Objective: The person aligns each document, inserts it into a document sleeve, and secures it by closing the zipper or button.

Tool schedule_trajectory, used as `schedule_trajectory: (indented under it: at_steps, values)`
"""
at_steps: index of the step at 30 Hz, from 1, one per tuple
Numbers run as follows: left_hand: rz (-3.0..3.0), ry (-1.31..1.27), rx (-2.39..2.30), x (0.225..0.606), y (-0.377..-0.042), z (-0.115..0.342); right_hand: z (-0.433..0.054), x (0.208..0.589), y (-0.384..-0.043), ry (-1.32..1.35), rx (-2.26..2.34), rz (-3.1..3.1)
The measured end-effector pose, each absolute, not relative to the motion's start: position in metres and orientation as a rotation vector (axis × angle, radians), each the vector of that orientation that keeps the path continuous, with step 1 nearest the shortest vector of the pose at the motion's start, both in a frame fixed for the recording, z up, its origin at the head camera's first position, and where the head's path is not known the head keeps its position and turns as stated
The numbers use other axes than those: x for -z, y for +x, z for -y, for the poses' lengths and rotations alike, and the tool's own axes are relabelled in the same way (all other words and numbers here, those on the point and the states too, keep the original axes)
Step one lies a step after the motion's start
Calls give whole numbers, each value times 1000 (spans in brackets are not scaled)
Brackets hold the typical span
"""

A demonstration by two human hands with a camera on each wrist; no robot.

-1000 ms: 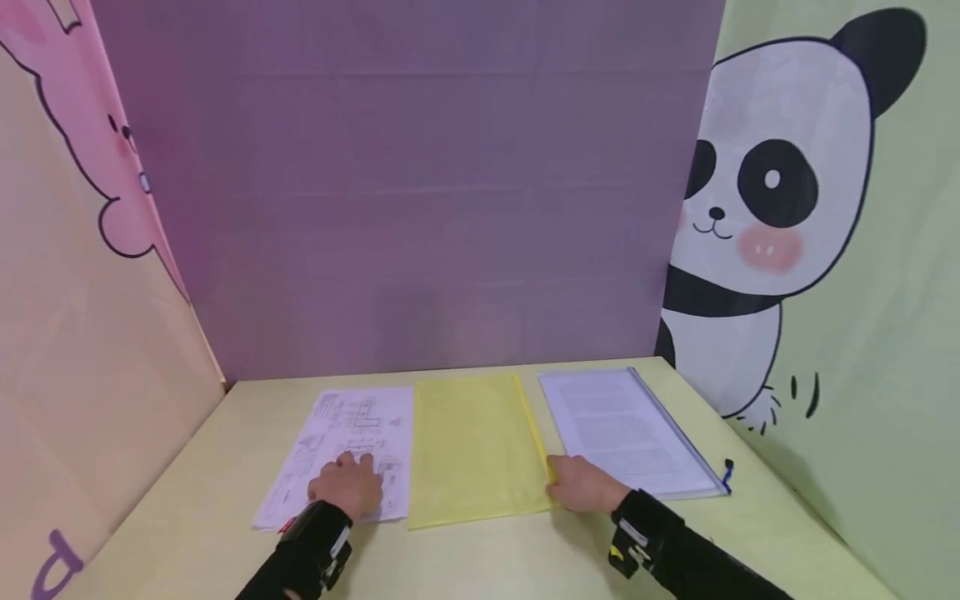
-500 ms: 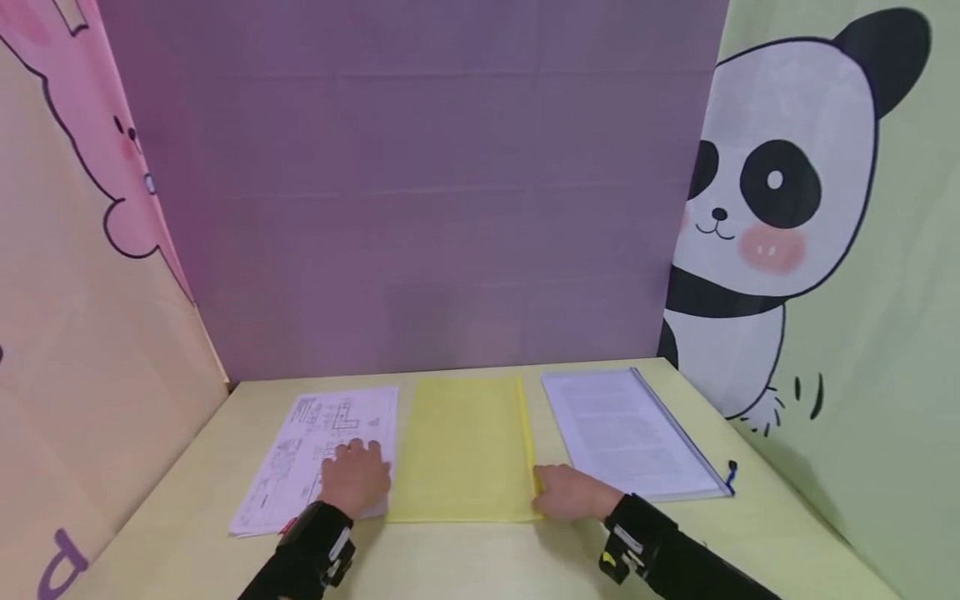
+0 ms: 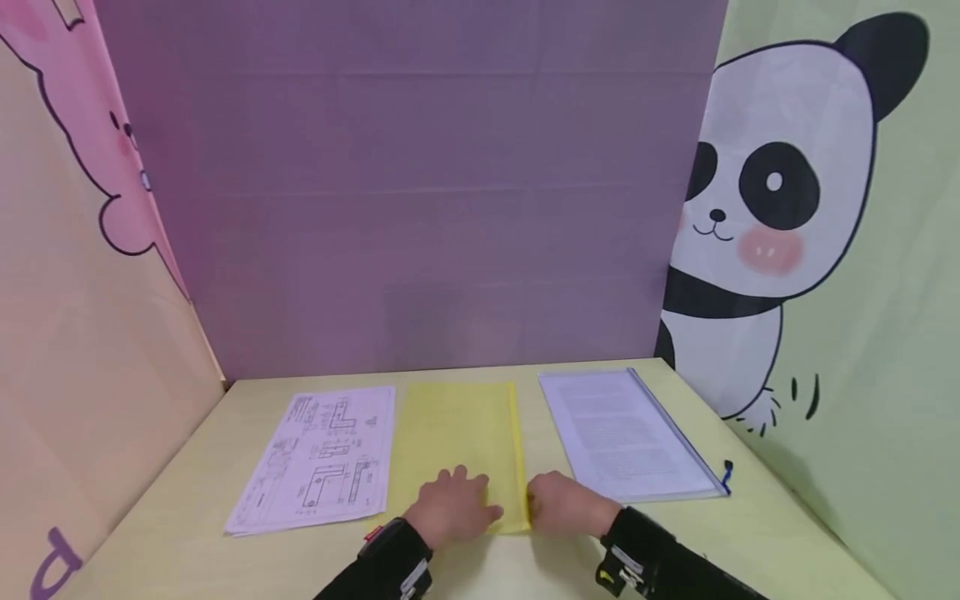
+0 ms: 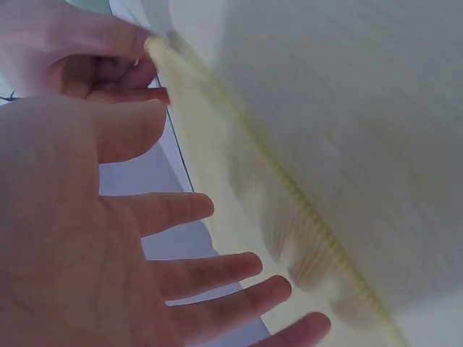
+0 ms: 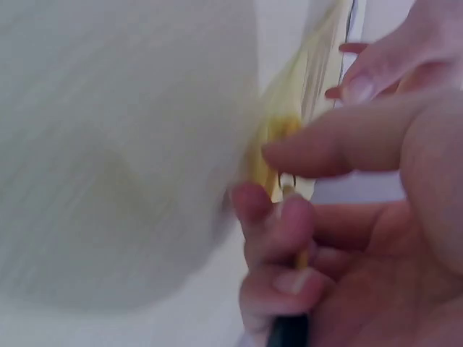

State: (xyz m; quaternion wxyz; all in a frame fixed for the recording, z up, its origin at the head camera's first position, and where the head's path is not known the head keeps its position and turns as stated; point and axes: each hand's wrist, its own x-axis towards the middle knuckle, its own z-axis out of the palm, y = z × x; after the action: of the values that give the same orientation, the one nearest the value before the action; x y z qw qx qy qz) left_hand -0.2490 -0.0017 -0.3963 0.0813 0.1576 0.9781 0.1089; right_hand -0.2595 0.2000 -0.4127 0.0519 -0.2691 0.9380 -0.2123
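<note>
A translucent yellow report cover (image 3: 459,433) with a yellow spine bar (image 3: 517,450) lies in the middle of the table. My right hand (image 3: 564,504) pinches the near end of that spine. In the right wrist view, a thin yellow strip with a dark end (image 5: 289,331) shows among its curled fingers. Over the near part of the cover, my left hand (image 3: 453,507) has its fingers spread. The left wrist view shows those fingers (image 4: 217,278) nearly straight at the cover's edge (image 4: 289,188). Left of the cover lie printed sheets with technical drawings (image 3: 322,458).
A clear report cover (image 3: 626,433) with text pages and a grey spine lies at the right. A small blue and black piece (image 3: 727,475) is at its near corner. Behind the table (image 3: 262,567) stands a purple panel (image 3: 450,183).
My left hand has moved right, off the drawing sheets and onto the yellow cover. The sheets and the yellow cover have shifted left, my right hand staying at the spine's near end.
</note>
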Motion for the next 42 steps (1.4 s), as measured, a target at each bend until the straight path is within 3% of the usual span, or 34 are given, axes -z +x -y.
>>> schedule_trajectory:
  at_steps: [5,24,42]
  values:
    - [-2896,458,-308,400,-248,1,-191,416,-250,-941,535,-2952]
    - [-2795,495,-198,397,-258,42,-130,422,-235,-1007,55,-2853]
    - [-2771,481,-130,391,-260,40,-141,425,-250,-1152,-139,-2879]
